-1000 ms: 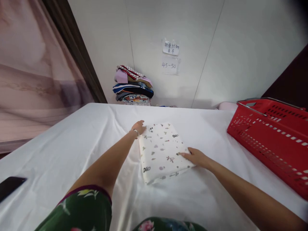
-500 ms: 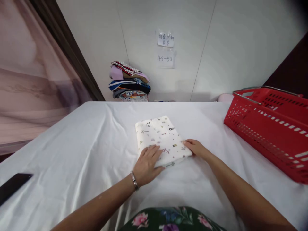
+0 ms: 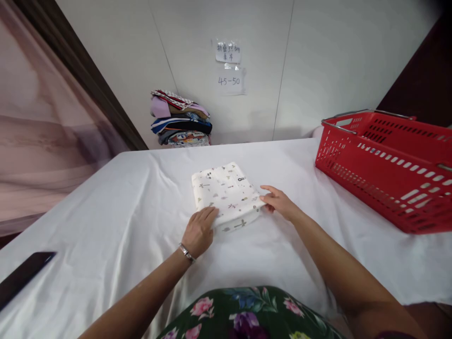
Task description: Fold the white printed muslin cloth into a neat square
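A folded white cloth (image 3: 226,190) printed with small plants and figures lies in the middle of the white-covered table. My left hand (image 3: 199,230) grips its near left corner, fingers over the top and thumb by the front edge. At the near right corner, my right hand (image 3: 280,202) pinches the cloth between thumb and fingers, with the index finger stretched out above. The front edge is slightly raised between both hands, so a lower layer with a green print shows beneath it.
A red plastic basket (image 3: 384,169) with metal handles stands on the right of the table (image 3: 141,207). Folded fabrics (image 3: 181,117) are piled beyond the far edge, by the wall. A dark flat device (image 3: 26,275) lies at left, near a pink curtain (image 3: 52,141).
My left hand has slid from the cloth's top to its near left corner. The right hand's index finger has lifted, and the front edge is raised more. The view has shifted.
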`<state>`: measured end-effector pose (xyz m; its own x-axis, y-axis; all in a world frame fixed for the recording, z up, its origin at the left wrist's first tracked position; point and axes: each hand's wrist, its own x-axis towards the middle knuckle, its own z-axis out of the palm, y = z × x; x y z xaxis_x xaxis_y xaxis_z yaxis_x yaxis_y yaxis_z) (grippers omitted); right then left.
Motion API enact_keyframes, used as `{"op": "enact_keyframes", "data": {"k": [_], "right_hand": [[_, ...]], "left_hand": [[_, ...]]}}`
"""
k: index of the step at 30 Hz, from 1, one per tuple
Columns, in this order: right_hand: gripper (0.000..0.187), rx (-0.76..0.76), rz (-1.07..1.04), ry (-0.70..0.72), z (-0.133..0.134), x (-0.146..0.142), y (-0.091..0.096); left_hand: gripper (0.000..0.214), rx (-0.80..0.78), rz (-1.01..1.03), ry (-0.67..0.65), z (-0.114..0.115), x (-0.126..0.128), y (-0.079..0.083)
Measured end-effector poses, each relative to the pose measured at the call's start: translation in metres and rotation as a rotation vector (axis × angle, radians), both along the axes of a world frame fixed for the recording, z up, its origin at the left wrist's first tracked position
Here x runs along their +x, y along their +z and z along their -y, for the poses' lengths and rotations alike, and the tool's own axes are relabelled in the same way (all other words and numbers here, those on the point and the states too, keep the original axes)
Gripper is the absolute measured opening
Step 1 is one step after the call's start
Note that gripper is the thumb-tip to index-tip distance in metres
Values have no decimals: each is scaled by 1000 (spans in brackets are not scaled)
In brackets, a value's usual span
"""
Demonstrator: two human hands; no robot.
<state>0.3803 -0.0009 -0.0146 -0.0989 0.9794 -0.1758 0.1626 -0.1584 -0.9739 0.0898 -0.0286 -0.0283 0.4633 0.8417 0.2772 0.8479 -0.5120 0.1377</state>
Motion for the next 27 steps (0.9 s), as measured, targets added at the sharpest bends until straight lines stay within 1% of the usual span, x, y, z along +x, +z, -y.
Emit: {"op": "enact_keyframes", "data": {"k": [2,4,7,10,12,14,15,17,19,21,22,24,27], "right_hand": [[53,44,-26,-6,0,-4,0],[55,-6,31,13,2,-7,-5],[58,-102,127,42,6,-8,-15],[57,-118,99,13,9,-6,-19],[51,-141,75,-40,9,-3,-19],[40,-178,47,-72,9,2,-20],[35,-196,36,-68,9,5,-20],[27,-209,39,3,10,10,-21],[23,-182,116,120,11,12,-22],[17,-113,249,196,13,10,-22],[16,-77,315,199,14,7,-23],[17,-19,398,150,15,0,-25],[24,23,370,82,15,-10,-29]], "left_hand": [[63,28,35,36,2,-4,-3],[59,39,71,64,5,-9,-8],[54,27,89,70,10,-14,-14],[54,4,87,81,14,-17,-16],[54,-5,88,103,17,-18,-14],[52,-11,76,129,19,-18,-11],[50,-12,65,148,20,-18,-10],[45,-12,44,189,20,-18,-8],[41,-11,38,218,20,-18,-8],[39,-13,45,223,19,-18,-8],[39,-14,50,222,18,-17,-8],[38,-15,62,224,18,-17,-8],[39,-19,75,260,18,-15,-7]]}}
